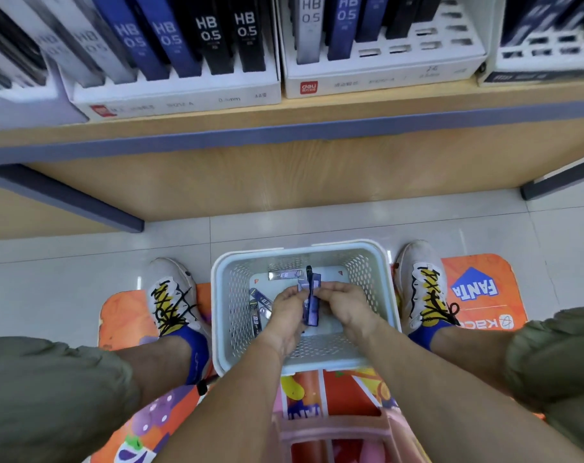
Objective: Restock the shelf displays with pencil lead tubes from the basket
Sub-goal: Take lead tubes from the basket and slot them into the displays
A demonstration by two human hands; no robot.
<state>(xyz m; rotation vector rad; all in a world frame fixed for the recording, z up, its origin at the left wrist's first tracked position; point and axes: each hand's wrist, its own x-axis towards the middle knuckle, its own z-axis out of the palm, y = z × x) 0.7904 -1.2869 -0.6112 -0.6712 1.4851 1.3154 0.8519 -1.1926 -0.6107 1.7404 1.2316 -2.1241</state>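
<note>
A pale blue perforated basket (377,275) stands on the floor between my feet. Inside it, my left hand (285,310) and my right hand (345,305) together grip a small bundle of blue pencil lead tubes (311,300), held upright between the fingers. A few loose tubes (260,304) lie on the basket floor left of my hands, and a grey one (283,275) lies toward the far side. On the shelf above, a white display box (183,91) is packed with HB 0.5 tubes. A second display box (384,70) shows several vacant slots at its right.
The wooden shelf edge (283,128) overhangs the floor in front of me. My shoes (173,295) flank the basket on an orange floor sticker (484,289). A pink stool (334,432) is under me. More display boxes (547,55) sit at far right.
</note>
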